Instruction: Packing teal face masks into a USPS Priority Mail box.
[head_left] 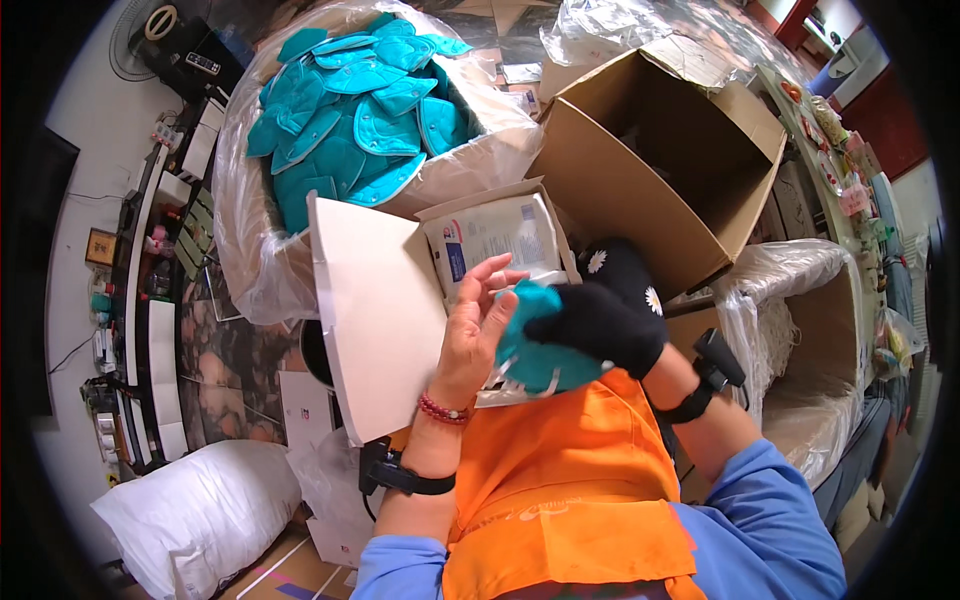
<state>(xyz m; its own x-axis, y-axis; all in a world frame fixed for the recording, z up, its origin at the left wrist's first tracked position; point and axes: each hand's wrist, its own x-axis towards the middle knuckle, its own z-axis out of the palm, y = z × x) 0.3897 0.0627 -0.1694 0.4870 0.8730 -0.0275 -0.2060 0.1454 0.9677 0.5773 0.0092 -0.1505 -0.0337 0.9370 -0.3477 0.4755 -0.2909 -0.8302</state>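
A teal face mask with white edging is in front of my orange apron. My right hand, in a black glove, is closed around its right side. My bare left hand, with a red bead bracelet at the wrist, is at the mask's left edge, its fingers raised and apart. Its thumb seems to rest against the mask. Just beyond my hands, an open white box holds white printed packets. Behind it, a plastic-lined carton is heaped with teal masks.
A tall open cardboard box stands at the far right. Nearer on the right is a plastic-lined carton with white cord-like strands. A full white sack lies at lower left. Shelves line the left wall.
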